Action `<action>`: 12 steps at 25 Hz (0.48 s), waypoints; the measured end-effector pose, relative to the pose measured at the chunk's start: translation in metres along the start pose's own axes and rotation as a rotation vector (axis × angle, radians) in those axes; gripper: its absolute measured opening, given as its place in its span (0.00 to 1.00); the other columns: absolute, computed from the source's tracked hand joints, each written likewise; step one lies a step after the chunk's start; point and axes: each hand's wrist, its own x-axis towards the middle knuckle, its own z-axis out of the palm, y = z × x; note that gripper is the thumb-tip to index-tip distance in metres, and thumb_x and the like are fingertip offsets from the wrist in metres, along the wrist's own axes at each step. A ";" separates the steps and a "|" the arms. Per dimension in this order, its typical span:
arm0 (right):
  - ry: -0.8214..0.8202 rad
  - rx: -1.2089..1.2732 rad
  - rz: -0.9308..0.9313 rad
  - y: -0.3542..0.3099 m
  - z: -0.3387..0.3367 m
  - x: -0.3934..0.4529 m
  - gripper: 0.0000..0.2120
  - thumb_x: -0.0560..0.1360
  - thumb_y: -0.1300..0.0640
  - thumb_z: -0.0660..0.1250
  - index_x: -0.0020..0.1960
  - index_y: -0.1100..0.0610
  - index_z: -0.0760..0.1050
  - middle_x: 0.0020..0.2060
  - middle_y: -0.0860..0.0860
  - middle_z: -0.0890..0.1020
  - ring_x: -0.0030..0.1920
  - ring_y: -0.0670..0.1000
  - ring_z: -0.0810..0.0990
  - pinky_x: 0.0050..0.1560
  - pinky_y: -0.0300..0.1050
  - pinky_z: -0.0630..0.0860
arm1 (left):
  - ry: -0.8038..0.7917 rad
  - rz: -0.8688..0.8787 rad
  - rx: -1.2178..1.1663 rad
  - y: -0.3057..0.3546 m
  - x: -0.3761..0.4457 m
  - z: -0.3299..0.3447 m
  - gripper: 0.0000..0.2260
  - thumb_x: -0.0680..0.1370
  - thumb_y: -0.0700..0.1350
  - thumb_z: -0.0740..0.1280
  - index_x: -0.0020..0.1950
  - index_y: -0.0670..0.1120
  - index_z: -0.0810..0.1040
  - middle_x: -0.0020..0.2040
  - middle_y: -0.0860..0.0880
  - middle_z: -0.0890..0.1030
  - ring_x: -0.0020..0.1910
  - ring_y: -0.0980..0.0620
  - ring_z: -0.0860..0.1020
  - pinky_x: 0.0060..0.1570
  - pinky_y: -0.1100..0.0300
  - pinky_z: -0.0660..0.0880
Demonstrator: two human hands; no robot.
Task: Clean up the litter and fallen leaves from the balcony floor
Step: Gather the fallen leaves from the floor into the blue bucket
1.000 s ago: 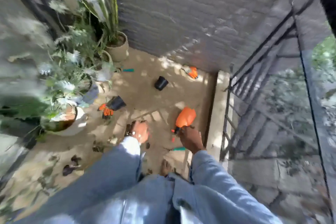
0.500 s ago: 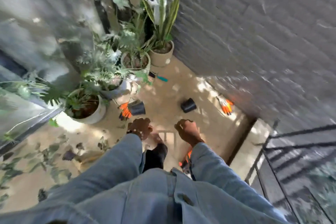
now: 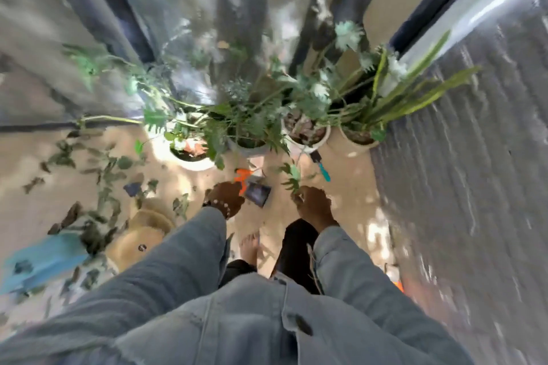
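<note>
Standing on the balcony floor (image 3: 341,187), facing the row of potted plants (image 3: 252,127) at 12 o'clock. My left hand (image 3: 224,198) hangs low in front of me with the fingers curled downward; motion blur prevents me from telling whether it holds anything. My right hand (image 3: 312,204) is likewise curled, knuckles up, and appears to pinch a small green sprig (image 3: 292,178) at its fingertips, though the blur leaves that uncertain. The task's material, the fallen leaves (image 3: 98,169), lies scattered across the floor from roughly 9 to 10 o'clock of my hands, well apart from both, the spread running as a loose band from the plant pots back toward my feet. More leaves sit on and around a blue mat (image 3: 41,258) at about 8 o'clock, beside a straw hat (image 3: 139,234). My left hand is clearly the nearer to that litter; the right would have to cross my body. An orange glove (image 3: 241,178) and a small black pot (image 3: 258,192) lie just beyond the left hand, and a teal-handled tool (image 3: 323,170) lies at 1 o'clock. Judgement: collection is barely begun, and the next reach should turn leftward.
</note>
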 end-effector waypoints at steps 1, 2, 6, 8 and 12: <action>-0.032 -0.036 -0.053 -0.008 -0.002 0.011 0.16 0.78 0.47 0.61 0.59 0.56 0.76 0.58 0.58 0.79 0.62 0.62 0.74 0.58 0.54 0.72 | 0.007 -0.076 -0.046 -0.010 -0.003 -0.001 0.19 0.80 0.49 0.61 0.70 0.48 0.69 0.67 0.43 0.74 0.66 0.42 0.71 0.63 0.51 0.68; -0.066 -0.069 -0.115 -0.017 -0.004 0.020 0.16 0.78 0.48 0.61 0.59 0.56 0.77 0.57 0.58 0.79 0.61 0.61 0.74 0.58 0.54 0.72 | 0.021 -0.134 -0.082 -0.019 -0.008 -0.003 0.19 0.80 0.50 0.61 0.71 0.49 0.68 0.67 0.43 0.74 0.67 0.42 0.71 0.64 0.52 0.68; -0.176 -0.197 -0.377 -0.059 -0.011 0.049 0.13 0.78 0.54 0.61 0.53 0.61 0.80 0.52 0.62 0.82 0.55 0.62 0.78 0.50 0.49 0.73 | 0.078 -0.357 -0.284 -0.045 -0.021 0.002 0.19 0.80 0.49 0.62 0.70 0.46 0.69 0.69 0.40 0.71 0.67 0.41 0.71 0.64 0.53 0.69; -0.234 -0.274 -0.481 -0.077 -0.012 0.062 0.14 0.78 0.53 0.61 0.53 0.62 0.80 0.51 0.62 0.82 0.54 0.62 0.78 0.49 0.49 0.73 | 0.110 -0.485 -0.397 -0.049 -0.036 0.006 0.19 0.80 0.49 0.62 0.69 0.46 0.70 0.68 0.40 0.72 0.66 0.40 0.72 0.64 0.51 0.71; -0.306 -0.365 -0.651 -0.111 -0.016 0.087 0.10 0.76 0.50 0.63 0.50 0.54 0.80 0.49 0.58 0.83 0.53 0.61 0.79 0.51 0.51 0.75 | 0.125 -0.706 -0.541 -0.033 -0.060 0.016 0.19 0.80 0.50 0.60 0.71 0.48 0.69 0.66 0.39 0.74 0.64 0.37 0.73 0.62 0.49 0.72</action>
